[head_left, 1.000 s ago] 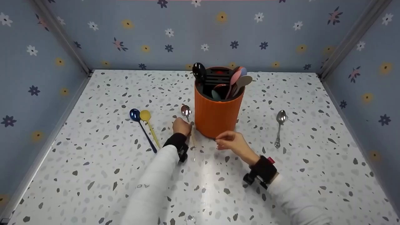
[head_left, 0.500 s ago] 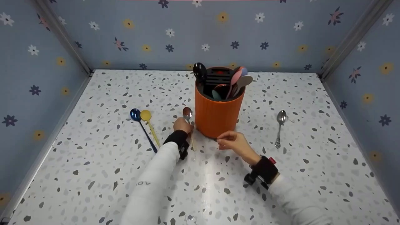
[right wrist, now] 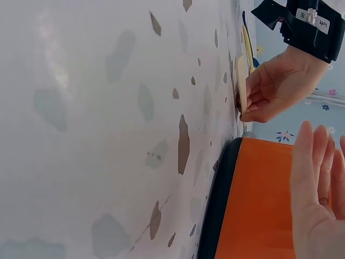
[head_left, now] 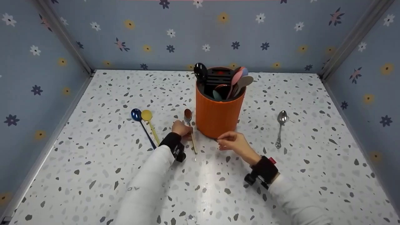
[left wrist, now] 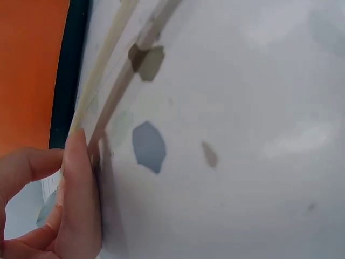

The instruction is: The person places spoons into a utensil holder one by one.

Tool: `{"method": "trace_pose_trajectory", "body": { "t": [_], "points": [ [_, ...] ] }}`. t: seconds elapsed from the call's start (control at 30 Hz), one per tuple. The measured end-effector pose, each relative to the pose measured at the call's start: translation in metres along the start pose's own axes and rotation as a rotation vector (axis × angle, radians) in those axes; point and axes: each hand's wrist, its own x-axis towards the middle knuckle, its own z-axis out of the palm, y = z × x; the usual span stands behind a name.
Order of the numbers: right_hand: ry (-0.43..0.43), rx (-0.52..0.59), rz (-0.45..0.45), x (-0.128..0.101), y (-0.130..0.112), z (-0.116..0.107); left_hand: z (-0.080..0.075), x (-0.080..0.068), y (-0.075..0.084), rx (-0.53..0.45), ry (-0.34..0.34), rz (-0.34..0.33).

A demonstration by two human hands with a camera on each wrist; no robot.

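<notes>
My left hand (head_left: 182, 128) pinches a spoon (head_left: 193, 142) with a metal bowl and a slim cream handle, just left of the orange utensil holder (head_left: 218, 118). Thumb and fingers meet on the spoon's handle (left wrist: 102, 65) in the left wrist view, where a shadow runs apart from it along the table. Close to the holder's front base is my right hand (head_left: 236, 143), holding nothing. Its fingers (right wrist: 305, 162) look straight in the right wrist view. Black, pink, grey and other spoons stand in the holder, their lower parts hidden.
A dark blue spoon (head_left: 136, 114) and a yellow spoon (head_left: 147, 115) lie side by side to the left. An ornate silver spoon (head_left: 282, 117) lies to the right. Flower-patterned panels (head_left: 187, 34) enclose the speckled table (head_left: 237, 200) at the back and sides.
The spoon in my left hand has shifted slightly toward me, its bowl has turned and more handle shows. My left wrist has swung a little left. The right hand stays nearly still.
</notes>
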Motion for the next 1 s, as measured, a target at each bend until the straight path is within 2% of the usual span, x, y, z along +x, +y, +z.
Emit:
{"method": "trace_pose_trajectory", "body": {
  "t": [0.03,0.1,0.2,0.27,0.33,0.4,0.53,0.63,0.87,1.0],
  "points": [
    [-0.004,0.001,0.005,0.000,0.000,0.000,-0.006,-0.015,0.009,-0.036,-0.011,-0.007],
    [-0.014,-0.005,0.014,0.000,0.000,0.000,-0.020,-0.048,0.030,-0.167,-0.039,-0.003],
    [-0.026,-0.011,0.038,0.000,0.000,0.000,-0.043,-0.103,0.071,-0.380,-0.074,-0.072],
    [-0.042,-0.023,0.048,0.001,0.000,0.001,-0.060,-0.139,0.101,-0.501,-0.094,-0.143],
    [-0.056,-0.030,0.061,0.002,0.000,0.001,-0.075,-0.167,0.125,-0.566,-0.105,-0.213],
    [-0.075,-0.047,0.074,0.002,0.000,0.002,-0.083,-0.182,0.137,-0.600,-0.127,-0.215],
    [-0.099,-0.068,0.117,0.003,0.001,0.002,-0.094,-0.203,0.150,-0.643,-0.173,-0.187],
    [-0.123,-0.083,0.134,0.004,0.001,0.004,-0.096,-0.213,0.157,-0.671,-0.184,-0.169],
    [-0.189,-0.140,0.132,0.004,-0.001,0.012,-0.085,-0.213,0.151,-0.725,-0.183,-0.120],
    [-0.230,-0.167,0.141,0.004,-0.001,0.016,-0.080,-0.220,0.153,-0.759,-0.181,-0.100]
  ]
}}
